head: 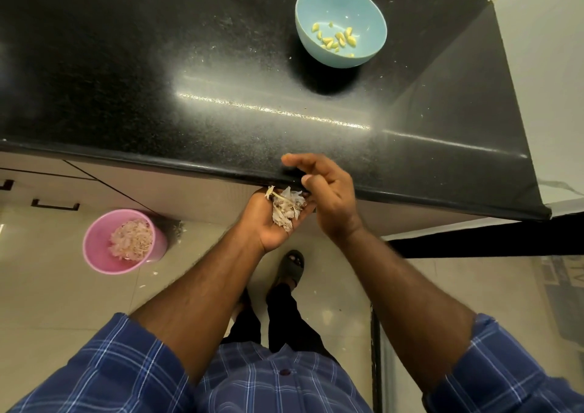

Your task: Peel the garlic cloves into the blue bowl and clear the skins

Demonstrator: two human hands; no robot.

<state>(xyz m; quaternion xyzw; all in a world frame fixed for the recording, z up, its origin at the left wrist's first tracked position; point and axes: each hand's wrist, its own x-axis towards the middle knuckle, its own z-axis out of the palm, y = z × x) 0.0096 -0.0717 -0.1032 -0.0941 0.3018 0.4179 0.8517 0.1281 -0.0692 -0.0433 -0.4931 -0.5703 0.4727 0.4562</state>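
The left hand (271, 223) was cupped palm-up just below the front edge of the black table (158, 80), its fingers curled round a heap of papery garlic skins (288, 207); the pile lay in the palm and reached up to the table's rounded lip. The right hand (328, 191) hovered over the same edge, directly beside the left, with its fingers (295, 159) loosely bent and spread above the skins; it gripped nothing (its fingertips seemed to brush the table edge, though contact could not be told for certain).

The blue bowl (363, 8) stood far back on the table, well apart from both hands, towards the right rear corner; a small scatter of peeled, yellowish garlic cloves (336, 38) lay in its bottom. A few pale specks dotted the dark surface near the bowl and along the wall.

Down on the tiled floor (47, 302), to the left of the person, stood a pink bin (94, 254), upright and partly filled with more skins (131, 240); some loose scraps lay on the tiles just beside it. Behind the bin ran pale cabinet fronts (126, 178) with dark handles. Both forearms came out of blue checked sleeves (110, 365); one sandalled foot (292, 265) showed on the floor between the arms.
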